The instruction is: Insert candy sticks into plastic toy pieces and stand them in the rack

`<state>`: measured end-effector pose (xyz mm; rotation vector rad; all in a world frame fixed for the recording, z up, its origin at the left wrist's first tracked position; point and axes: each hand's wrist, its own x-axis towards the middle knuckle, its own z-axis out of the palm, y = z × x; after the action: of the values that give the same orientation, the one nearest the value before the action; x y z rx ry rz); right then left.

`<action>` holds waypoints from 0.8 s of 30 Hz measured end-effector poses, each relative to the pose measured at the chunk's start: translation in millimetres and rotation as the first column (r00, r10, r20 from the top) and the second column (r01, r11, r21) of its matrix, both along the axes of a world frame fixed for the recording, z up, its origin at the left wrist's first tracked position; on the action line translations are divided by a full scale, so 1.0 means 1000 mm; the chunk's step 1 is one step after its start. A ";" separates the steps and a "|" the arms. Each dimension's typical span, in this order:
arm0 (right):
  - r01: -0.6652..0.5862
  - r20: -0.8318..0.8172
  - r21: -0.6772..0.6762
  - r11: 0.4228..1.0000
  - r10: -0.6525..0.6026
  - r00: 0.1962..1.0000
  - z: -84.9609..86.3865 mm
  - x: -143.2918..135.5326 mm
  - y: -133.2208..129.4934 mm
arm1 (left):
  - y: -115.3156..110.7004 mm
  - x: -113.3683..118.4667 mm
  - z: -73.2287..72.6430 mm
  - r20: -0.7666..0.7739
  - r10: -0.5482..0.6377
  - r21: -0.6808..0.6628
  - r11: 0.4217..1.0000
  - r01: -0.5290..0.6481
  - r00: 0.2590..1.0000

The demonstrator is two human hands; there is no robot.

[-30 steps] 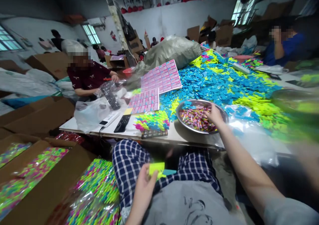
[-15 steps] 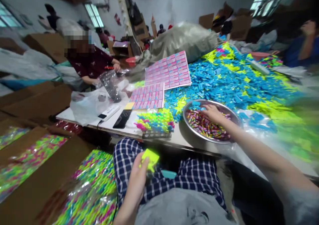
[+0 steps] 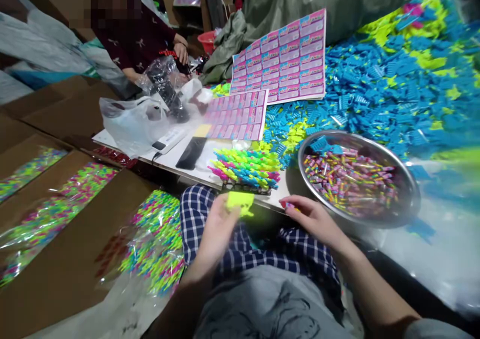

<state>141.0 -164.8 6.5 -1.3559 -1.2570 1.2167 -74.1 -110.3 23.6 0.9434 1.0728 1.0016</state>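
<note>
Above my lap, my left hand (image 3: pixel 221 224) grips a flat yellow-green plastic piece (image 3: pixel 240 202) between thumb and fingers. My right hand (image 3: pixel 311 216), near the table's front edge, pinches a small wrapped candy (image 3: pixel 289 206), pink and yellow, partly hidden by the fingers. Right of it stands a metal bowl (image 3: pixel 412 206) of similar small candies (image 3: pixel 352 179), with a few blue plastic pieces (image 3: pixel 324 145) at its left side. A stack of multicoloured plastic pieces (image 3: pixel 247 168) lies at the table edge between and beyond my hands.
Blue and yellow-green pieces (image 3: pixel 375 89) are heaped behind the bowl. Printed pink sheets (image 3: pixel 281 59), a black phone (image 3: pixel 191 153) and a plastic bag (image 3: pixel 131 124) lie on the table. Cardboard boxes (image 3: pixel 75 239) with bagged pieces stand at left. A person (image 3: pixel 138 39) sits across.
My right hand has left the bowl and come back toward my left hand, now with a candy in its fingers. My left hand still holds the yellow-green piece. The view has tilted down.
</note>
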 end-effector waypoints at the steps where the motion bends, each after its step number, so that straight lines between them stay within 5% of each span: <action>1: -0.006 -0.046 -0.013 1.000 0.006 0.999 -0.003 -0.006 0.002 | 0.001 0.001 -0.001 -0.017 -0.007 -0.012 1.000 0.006 1.000; 6: 0.009 -0.340 -0.096 0.995 -0.042 0.940 -0.008 -0.025 0.015 | -0.001 0.001 -0.010 -0.024 -0.061 -0.094 0.994 0.059 0.998; 13: -0.003 -0.399 -0.238 0.971 -0.095 0.912 -0.005 -0.045 0.016 | -0.006 0.004 -0.010 0.037 -0.100 -0.182 0.978 0.105 0.994; 19: -0.089 -0.582 -0.290 0.953 -0.102 0.807 -0.014 -0.050 0.008 | -0.008 0.008 -0.008 0.045 -0.163 -0.283 0.944 0.169 0.986; 22: -0.102 -0.666 -0.285 0.953 -0.120 0.737 -0.018 -0.050 0.006 | -0.009 0.003 -0.009 -0.170 -0.161 0.066 0.983 0.174 0.972; 24: -0.055 -0.681 -0.279 0.959 -0.157 0.715 -0.018 -0.050 0.004 | -0.009 -0.004 -0.007 -0.354 -0.011 0.480 0.856 0.191 0.935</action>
<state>90.6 -160.6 -11.6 -0.9366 -0.5038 1.7019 -78.0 -119.0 16.7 1.6424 1.0399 1.0791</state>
